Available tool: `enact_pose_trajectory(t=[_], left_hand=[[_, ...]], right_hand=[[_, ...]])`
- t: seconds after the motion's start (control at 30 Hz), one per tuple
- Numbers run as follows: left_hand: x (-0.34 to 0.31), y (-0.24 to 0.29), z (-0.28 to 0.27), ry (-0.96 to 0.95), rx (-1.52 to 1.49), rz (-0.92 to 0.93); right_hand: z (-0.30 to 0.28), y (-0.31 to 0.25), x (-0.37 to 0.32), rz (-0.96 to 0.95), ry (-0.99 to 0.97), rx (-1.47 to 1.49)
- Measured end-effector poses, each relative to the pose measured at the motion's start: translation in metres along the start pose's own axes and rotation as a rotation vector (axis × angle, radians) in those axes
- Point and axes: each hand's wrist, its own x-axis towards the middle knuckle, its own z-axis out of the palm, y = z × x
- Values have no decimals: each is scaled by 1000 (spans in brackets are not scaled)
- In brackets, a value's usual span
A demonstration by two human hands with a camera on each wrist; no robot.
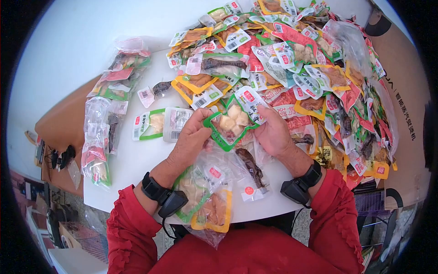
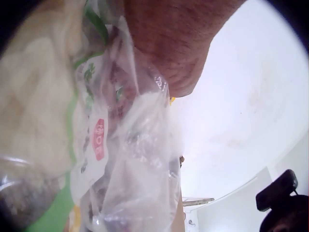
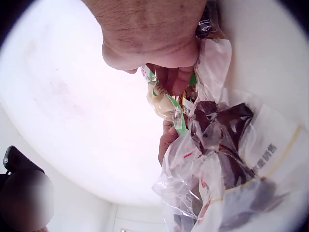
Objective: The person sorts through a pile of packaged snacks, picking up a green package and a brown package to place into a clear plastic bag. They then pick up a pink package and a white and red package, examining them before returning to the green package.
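Head view: fingertips of the right hand (image 1: 276,132) are partly concealed behind the green-edged packet (image 1: 233,122). Lower layers of the packet pile (image 1: 292,68) are covered by those above; their contents cannot be verified. Small print on the white back label (image 1: 178,124) is illegible. The carton (image 1: 404,109) is partly covered by the pile and lost in the dark lens border.

Left wrist view: fingers of the left hand (image 1: 189,137) are out of sight. The near packet (image 2: 36,111) is blurred and cut off at left.

Right wrist view: the green-edged packet is largely obscured; a round patch (image 3: 26,198) is blurred, details indiscernible.
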Motion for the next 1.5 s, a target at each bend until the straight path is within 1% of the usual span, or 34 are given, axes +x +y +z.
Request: enact_pose_trajectory(t=[0.13,0.2,0.33,0.43,0.5,0.7,0.9,1.1,1.2,1.33,1.4,1.5], left_hand=[[-2,6,2,-20,34,17],[-3,10,2,-59,66,5],[-4,11,3,-56,51,3],[-4,10,3,-46,40,12],[-4,11,3,-49,51,13],[-4,12,3,-50,41,12],[-4,12,4,-52,32,16],[-5,15,4,-65,40,12],[-5,13,4,-50,46,21],[-4,11,3,-47,48,20],[-3,10,2,-62,36,35],[-4,13,2,-67,50,27]], right_hand=[[0,0,0,-3,-1,-8],[0,0,0,-7,-19,33],[6,-2,-2,-20,-15,48],[7,-2,-3,-17,28,-37],[5,-2,-4,18,-13,-88],[-1,2,-4,14,-25,-164],[1,3,-5,-18,-58,-103],[0,3,-4,2,-30,-149],[0,2,-3,20,-35,-110],[-2,3,-3,23,-46,-137],[-1,3,-3,-9,-48,-161],[-1,4,-4,7,-47,-141]])
